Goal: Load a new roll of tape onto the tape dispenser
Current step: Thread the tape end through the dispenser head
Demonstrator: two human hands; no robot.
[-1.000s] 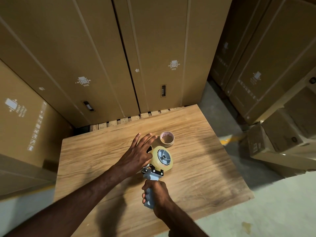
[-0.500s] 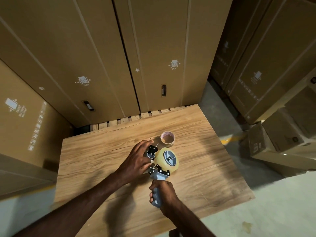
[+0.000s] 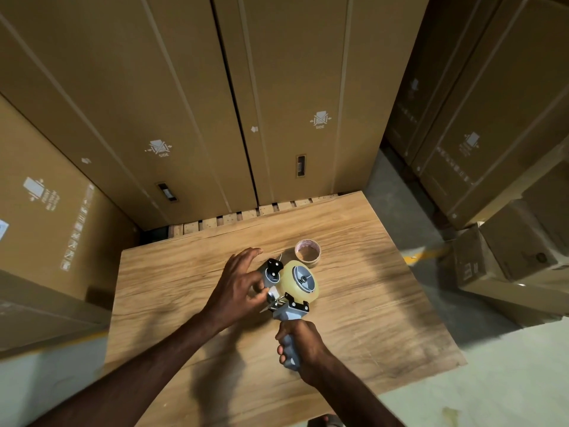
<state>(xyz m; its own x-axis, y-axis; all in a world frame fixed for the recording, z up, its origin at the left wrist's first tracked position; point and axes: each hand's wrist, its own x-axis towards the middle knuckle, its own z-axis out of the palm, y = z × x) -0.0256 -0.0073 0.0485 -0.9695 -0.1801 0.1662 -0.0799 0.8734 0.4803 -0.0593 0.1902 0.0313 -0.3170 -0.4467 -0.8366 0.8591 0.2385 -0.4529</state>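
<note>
A grey tape dispenser (image 3: pixel 289 312) is held over the wooden table (image 3: pixel 369 318), its handle gripped in my right hand (image 3: pixel 303 346). A yellowish roll of tape (image 3: pixel 300 280) sits on the dispenser's hub. My left hand (image 3: pixel 240 288) is at the dispenser's front end, thumb and fingers pinching near the roller and the metal blade; whether a tape end is between the fingers I cannot tell. An empty cardboard tape core (image 3: pixel 308 249) lies flat on the table just beyond the roll.
Tall cardboard cartons (image 3: pixel 184 103) stand close behind the table on a pallet (image 3: pixel 246 215). More cartons (image 3: pixel 508 251) are stacked at the right, and a large box (image 3: pixel 46 226) sits at the left. Concrete floor (image 3: pixel 492 380) shows to the right.
My left hand has gone from flat over the dispenser's front to pinching at the roller and blade. The dispenser has shifted slightly right and tilted, showing the roller.
</note>
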